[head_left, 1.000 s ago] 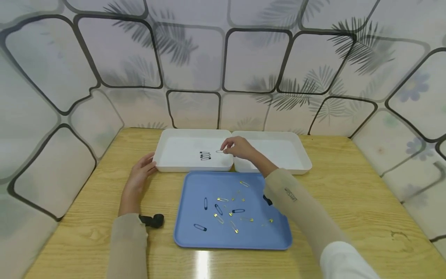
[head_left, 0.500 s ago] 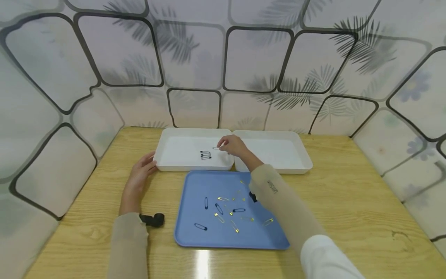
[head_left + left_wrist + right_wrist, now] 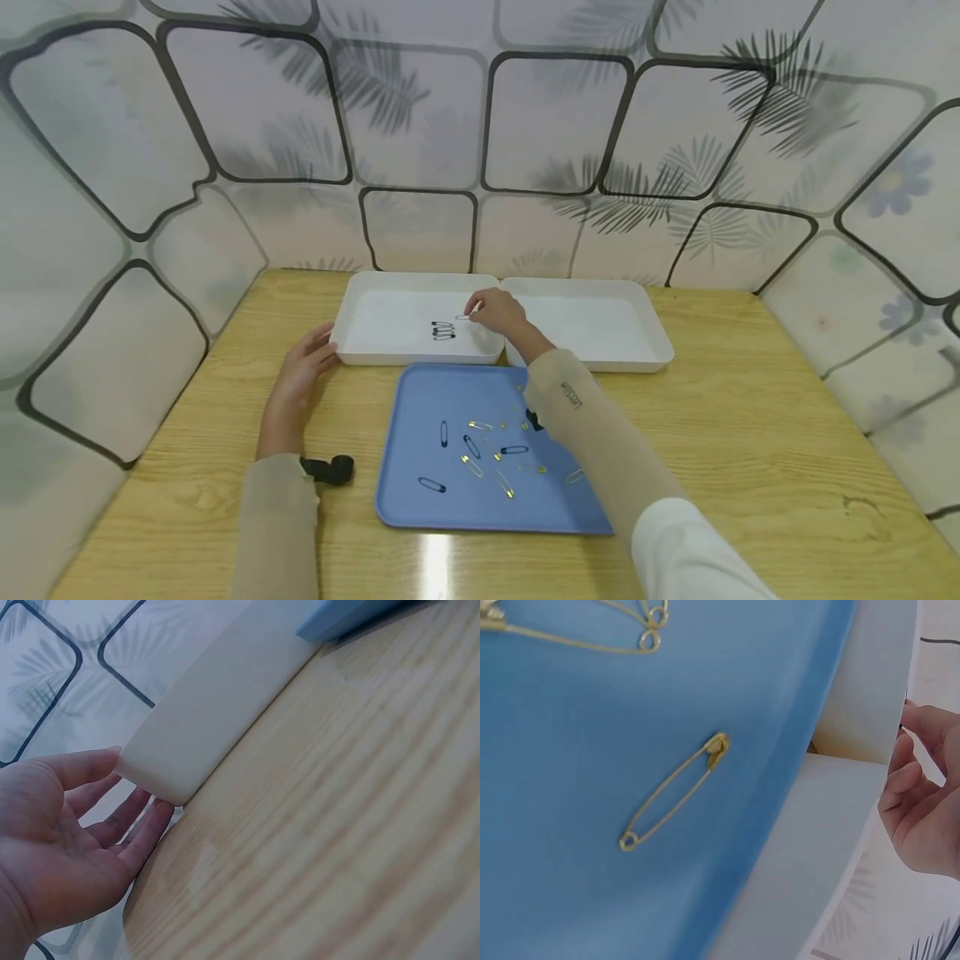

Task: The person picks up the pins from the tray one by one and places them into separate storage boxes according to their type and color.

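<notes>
My right hand (image 3: 498, 312) pinches a thin safety pin (image 3: 461, 317) over the right part of the left white tray (image 3: 382, 312). Just left of that pin lie several black safety pins (image 3: 443, 331), stacked in a neat column on the tray floor. In the right wrist view the hand (image 3: 930, 787) has thumb and finger together at the tray's rim, and the wall hides most of the pin. My left hand (image 3: 302, 367) touches the same tray's left front corner; in the left wrist view its thumb meets the rim and its fingertips (image 3: 166, 808) the lower corner.
A blue tray (image 3: 420, 396) in front holds scattered black safety pins (image 3: 432, 485) and gold safety pins (image 3: 664, 799). The right white tray (image 3: 600, 321) stands beside the left one. A patterned curtain (image 3: 420, 233) rises behind the wooden table (image 3: 750, 400).
My right hand has moved left and slightly away from me with the pinched safety pin, closer to the column of black pins. The left hand stays at the tray corner.
</notes>
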Motion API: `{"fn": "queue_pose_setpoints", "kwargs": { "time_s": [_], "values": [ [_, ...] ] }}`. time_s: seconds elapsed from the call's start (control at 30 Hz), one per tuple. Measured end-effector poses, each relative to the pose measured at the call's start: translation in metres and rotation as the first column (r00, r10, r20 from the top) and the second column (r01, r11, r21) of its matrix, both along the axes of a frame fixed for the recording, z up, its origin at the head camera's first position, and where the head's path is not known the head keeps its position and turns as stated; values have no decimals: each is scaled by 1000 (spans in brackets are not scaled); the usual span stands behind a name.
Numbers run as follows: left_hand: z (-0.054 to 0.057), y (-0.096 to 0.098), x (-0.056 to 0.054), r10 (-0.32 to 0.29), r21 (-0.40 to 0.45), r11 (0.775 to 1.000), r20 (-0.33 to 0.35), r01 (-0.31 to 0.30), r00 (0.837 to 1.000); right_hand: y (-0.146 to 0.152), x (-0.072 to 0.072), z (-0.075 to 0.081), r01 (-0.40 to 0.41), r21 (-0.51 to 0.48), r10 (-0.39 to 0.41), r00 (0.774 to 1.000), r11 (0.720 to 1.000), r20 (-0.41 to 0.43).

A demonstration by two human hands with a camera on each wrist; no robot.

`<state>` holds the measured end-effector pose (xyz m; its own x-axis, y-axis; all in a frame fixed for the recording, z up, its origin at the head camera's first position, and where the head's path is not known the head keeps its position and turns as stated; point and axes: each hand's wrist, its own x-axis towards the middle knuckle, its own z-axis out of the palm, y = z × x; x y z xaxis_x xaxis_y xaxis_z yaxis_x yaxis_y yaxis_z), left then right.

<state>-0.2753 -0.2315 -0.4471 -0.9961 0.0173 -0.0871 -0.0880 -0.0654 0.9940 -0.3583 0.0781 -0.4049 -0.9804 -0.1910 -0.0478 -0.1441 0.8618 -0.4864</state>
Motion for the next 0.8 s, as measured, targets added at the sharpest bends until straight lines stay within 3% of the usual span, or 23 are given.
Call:
{"fn": "queue_pose_setpoints", "kwargs": {
  "time_s": [0.43,0.8],
  "values": [
    [1,0,0,4,13,1000,10,-4,1000,-5,-2,-2,85,58,-85,996,995,10],
    [-3,-2,-4,-2,19,1000,-12,2,1000,-3,0,1,66,27,-67,997,997,31]
  ]
}}
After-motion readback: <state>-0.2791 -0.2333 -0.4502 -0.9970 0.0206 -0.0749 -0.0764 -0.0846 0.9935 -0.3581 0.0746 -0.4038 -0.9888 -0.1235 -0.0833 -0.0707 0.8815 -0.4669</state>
